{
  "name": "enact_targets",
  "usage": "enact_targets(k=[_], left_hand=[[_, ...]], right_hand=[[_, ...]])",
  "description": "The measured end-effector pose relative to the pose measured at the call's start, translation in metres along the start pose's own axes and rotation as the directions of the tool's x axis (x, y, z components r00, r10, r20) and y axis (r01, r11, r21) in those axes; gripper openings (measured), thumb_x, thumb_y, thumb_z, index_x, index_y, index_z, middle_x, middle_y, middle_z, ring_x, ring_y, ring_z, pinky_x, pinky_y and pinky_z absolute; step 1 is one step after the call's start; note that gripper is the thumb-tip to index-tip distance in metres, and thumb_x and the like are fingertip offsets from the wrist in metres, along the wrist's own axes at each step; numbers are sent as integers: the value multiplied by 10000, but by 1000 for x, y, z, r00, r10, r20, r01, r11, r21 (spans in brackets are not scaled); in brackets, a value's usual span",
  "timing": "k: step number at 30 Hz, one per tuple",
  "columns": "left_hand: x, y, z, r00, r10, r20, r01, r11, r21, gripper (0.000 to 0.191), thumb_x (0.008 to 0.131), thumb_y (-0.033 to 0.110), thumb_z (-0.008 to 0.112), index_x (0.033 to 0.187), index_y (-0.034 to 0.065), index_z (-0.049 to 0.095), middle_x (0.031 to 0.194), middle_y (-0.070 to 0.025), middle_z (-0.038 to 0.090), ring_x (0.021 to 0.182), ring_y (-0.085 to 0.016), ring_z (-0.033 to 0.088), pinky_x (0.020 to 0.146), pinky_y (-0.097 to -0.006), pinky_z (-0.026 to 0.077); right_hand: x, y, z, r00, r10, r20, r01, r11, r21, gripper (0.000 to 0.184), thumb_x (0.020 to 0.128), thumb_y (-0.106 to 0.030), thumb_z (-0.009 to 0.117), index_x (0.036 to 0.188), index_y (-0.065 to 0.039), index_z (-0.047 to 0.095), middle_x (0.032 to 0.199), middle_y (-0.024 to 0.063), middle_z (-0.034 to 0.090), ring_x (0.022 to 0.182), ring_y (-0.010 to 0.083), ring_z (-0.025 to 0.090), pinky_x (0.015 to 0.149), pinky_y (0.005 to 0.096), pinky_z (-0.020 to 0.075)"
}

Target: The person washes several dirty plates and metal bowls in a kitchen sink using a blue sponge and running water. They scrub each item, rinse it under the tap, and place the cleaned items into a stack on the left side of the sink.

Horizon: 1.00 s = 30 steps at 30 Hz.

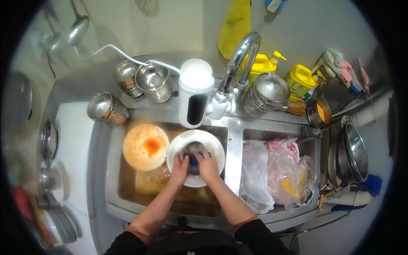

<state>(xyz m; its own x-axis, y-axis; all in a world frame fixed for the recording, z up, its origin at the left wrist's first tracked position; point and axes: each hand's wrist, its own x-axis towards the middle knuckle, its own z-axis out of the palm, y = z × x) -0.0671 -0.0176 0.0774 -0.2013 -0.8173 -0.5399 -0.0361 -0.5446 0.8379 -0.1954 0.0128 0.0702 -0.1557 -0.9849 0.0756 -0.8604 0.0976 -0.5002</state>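
Note:
In the left sink basin (pixel 114 197), a round white basin (pixel 218 146) stands under the faucet area. Inside it is a dark, round metal bowl (pixel 195 170), partly hidden by my hands. My left hand (pixel 180 167) has its thumb and fingers on the bowl's left rim. Within the bowl, my right hand (pixel 205 164) presses on a dark blue scrubbing pad or cloth (pixel 193 160); its exact kind is unclear. A pale round basin or lid with an orange stain (pixel 143 148) sits to the left, above brownish water (pixel 153 185).
Plastic bags (pixel 255 172) with pinkish meat (pixel 280 178) fill the right basin. Behind stand a chrome faucet (pixel 236 54), a white cylindrical device (pixel 196 92), stacked steel bowls (pixel 106 108) and yellow pump bottles (pixel 299 81). Large steel bowls (pixel 353 153) lean at right; plates (pixel 60 226) stand left.

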Motion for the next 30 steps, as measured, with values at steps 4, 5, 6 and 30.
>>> enact_targets(k=[4,5,6,30], left_hand=[[0,4,1,986,-159,49,165,972,-168,471,954,445,372,1338,205,244,1224,-135,473,876,-257,620,496,-307,538],[1,3,2,987,-146,70,156,971,-182,469,954,446,369,1338,207,245,1225,-132,472,884,-259,617,499,-313,539],[0,1,4,988,-134,80,148,967,-208,467,955,447,367,1338,210,246,1226,-128,471,893,-261,613,503,-320,540],[23,39,-14,927,-291,236,285,957,59,771,722,-107,370,1387,269,273,1271,-142,424,974,-325,580,524,-409,589]], right_hand=[[9,0,-10,994,91,-62,-92,996,-15,273,723,-183,672,965,-67,621,919,116,619,868,324,560,740,401,470],[8,0,-10,979,40,-198,-42,999,-9,257,730,-182,670,953,-65,621,881,117,619,853,319,563,725,399,470],[10,0,-5,981,94,-169,-72,989,130,263,749,-161,660,980,-44,612,873,150,595,855,334,563,741,401,467],[57,6,-34,712,-702,-3,693,704,-153,476,713,-248,669,1173,-214,550,1113,75,538,1045,221,524,884,336,434]])
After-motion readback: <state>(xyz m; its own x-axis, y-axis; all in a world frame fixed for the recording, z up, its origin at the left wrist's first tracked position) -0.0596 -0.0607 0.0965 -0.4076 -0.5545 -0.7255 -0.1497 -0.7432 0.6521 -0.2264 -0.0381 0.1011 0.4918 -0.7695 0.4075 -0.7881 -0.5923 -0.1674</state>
